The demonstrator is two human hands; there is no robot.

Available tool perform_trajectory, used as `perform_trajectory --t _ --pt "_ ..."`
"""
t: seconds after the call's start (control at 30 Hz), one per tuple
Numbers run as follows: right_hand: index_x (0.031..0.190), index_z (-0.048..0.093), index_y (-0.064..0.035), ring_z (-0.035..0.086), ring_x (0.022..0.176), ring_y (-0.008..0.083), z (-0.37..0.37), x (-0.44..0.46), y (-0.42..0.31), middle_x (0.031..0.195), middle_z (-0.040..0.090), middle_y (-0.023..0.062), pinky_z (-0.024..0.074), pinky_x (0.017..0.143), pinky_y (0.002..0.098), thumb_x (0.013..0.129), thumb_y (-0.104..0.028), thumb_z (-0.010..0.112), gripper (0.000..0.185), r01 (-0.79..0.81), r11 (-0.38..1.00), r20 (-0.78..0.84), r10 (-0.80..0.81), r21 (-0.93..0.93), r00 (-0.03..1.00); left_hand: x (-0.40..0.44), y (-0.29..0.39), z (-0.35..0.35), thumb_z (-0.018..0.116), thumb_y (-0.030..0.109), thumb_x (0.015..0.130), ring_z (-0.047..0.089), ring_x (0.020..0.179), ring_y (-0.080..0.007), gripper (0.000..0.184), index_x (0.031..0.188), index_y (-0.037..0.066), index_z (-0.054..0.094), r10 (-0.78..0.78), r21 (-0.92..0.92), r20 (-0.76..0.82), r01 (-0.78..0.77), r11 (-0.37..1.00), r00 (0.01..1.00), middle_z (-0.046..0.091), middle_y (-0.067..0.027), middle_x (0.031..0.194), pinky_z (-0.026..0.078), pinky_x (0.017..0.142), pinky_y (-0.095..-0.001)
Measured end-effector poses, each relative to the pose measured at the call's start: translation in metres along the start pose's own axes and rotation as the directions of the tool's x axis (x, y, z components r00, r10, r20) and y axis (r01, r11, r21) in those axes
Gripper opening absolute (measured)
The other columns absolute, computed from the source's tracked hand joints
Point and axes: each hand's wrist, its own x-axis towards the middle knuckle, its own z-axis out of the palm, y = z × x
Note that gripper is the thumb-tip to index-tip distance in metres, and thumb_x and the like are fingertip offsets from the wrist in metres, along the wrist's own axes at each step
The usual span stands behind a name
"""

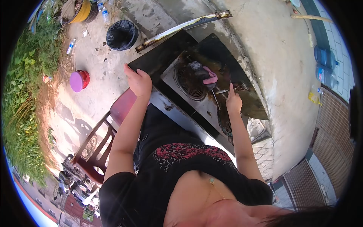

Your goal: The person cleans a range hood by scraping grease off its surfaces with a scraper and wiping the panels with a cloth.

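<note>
A greasy range hood (172, 77) lies tilted before me, with dark panels and a round fan grille (189, 84). My left hand (139, 82) grips the near left corner of its dark panel, thumb and fingers on either side of the edge. Over the hood's right part, my right hand (233, 101) is closed with the index finger stretched forward. A thin tool seems to be in it, but its kind is unclear. Just left of that hand, a pink cloth (210, 76) and a ball of steel wool (196, 65) lie on the hood, near a thin light rod (216, 99).
A rusty metal bar (181, 28) lies beyond the hood, near a black-lined bin (122, 34). A purple-topped red stool (77, 81) stands left. A brown chair (94, 153) is beside my left arm. Large water bottles (326, 66) stand right, past the concrete ledge.
</note>
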Motion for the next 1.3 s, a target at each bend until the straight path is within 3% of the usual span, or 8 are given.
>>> perform_trajectory --t 0.13,0.23,0.33,0.43,0.7,0.93,1.1,1.3 --pt "0.132 0.030 -0.0253 0.057 0.057 0.0319 0.031 0.003 -0.018 0.070 0.054 0.0162 0.0476 0.052 0.0411 0.079 -0.009 0.048 0.058 -0.075 0.995 -0.082 0.081 0.065 0.993 0.002 -0.002 0.000 0.046 0.008 0.078 0.051 0.094 -0.0421 0.048 0.121 -0.003 0.030 -0.029 0.012 0.037 0.028 1.000 0.999 0.051 -0.0300 0.104 0.040 0.080 -0.0432" --pt "0.133 0.029 -0.0262 0.057 0.057 0.0318 0.048 0.001 -0.026 0.070 0.055 0.0157 0.0471 0.051 0.0411 0.083 -0.016 0.047 0.054 -0.134 0.985 -0.098 0.145 0.113 0.985 0.001 -0.003 0.001 0.044 0.007 0.079 0.051 0.096 -0.0414 0.049 0.124 -0.002 0.027 0.037 0.018 0.019 -0.037 0.999 0.999 0.045 -0.0273 0.117 0.041 0.080 -0.0433" --pt "0.132 0.029 -0.0267 0.057 0.060 0.0320 0.058 0.002 -0.026 0.070 0.056 0.0157 0.0472 0.053 0.0416 0.086 -0.023 0.046 0.049 -0.140 0.973 -0.112 0.162 0.185 0.980 0.001 -0.003 0.002 0.045 0.007 0.078 0.051 0.095 -0.0425 0.047 0.121 -0.004 0.030 0.012 0.021 0.010 -0.012 1.000 1.000 0.051 -0.0307 0.103 0.040 0.081 -0.0434" --pt "0.132 0.030 -0.0264 0.057 0.061 0.0321 0.067 0.001 -0.021 0.071 0.056 0.0154 0.0474 0.054 0.0420 0.086 -0.023 0.046 0.049 -0.110 0.958 -0.149 0.153 0.263 0.977 0.001 -0.007 0.004 0.043 0.007 0.079 0.050 0.097 -0.0416 0.048 0.124 -0.002 0.027 0.027 0.045 0.022 -0.028 0.999 0.999 0.045 -0.0271 0.117 0.041 0.082 -0.0429" --pt "0.127 0.039 -0.0261 0.057 0.057 0.0308 0.039 -0.011 -0.009 0.066 0.055 0.0138 0.0465 0.050 0.0415 0.085 -0.022 0.047 0.043 -0.087 0.978 -0.256 0.135 0.187 0.957 0.006 -0.007 0.004 0.044 0.008 0.078 0.051 0.097 -0.0414 0.049 0.123 -0.003 0.027 -0.012 0.087 0.027 0.010 0.996 1.000 0.048 -0.0282 0.113 0.041 0.082 -0.0446" --pt "0.130 0.033 -0.0254 0.058 0.061 0.0325 0.041 0.004 -0.037 0.070 0.056 0.0176 0.0469 0.053 0.0430 0.085 -0.024 0.047 0.047 -0.202 0.966 -0.069 0.215 0.161 0.974 0.005 -0.006 0.002 0.045 0.009 0.078 0.051 0.097 -0.0410 0.049 0.123 -0.003 0.028 -0.042 0.098 0.058 0.036 0.995 0.997 0.047 -0.0267 0.115 0.040 0.082 -0.0437" --pt "0.134 0.024 -0.0207 0.061 0.071 0.0317 0.022 0.011 -0.051 0.081 0.058 0.0188 0.0501 0.061 0.0401 0.078 -0.010 0.048 0.062 -0.201 0.976 0.083 0.194 0.087 0.977 0.005 -0.010 0.005 0.044 0.009 0.078 0.051 0.096 -0.0403 0.048 0.123 -0.004 0.029 0.010 0.077 0.019 -0.012 0.997 1.000 0.046 -0.0261 0.116 0.040 0.082 -0.0433" --pt "0.129 0.036 -0.0208 0.061 0.075 0.0322 -0.007 0.035 -0.032 0.083 0.061 0.0180 0.0498 0.065 0.0405 0.079 -0.011 0.048 0.052 -0.028 0.999 0.137 0.025 0.019 0.990 0.002 -0.006 0.004 0.045 0.009 0.078 0.052 0.095 -0.0406 0.049 0.123 -0.004 0.029 0.020 0.077 0.009 -0.021 0.997 1.000 0.045 -0.0260 0.118 0.041 0.081 -0.0436"
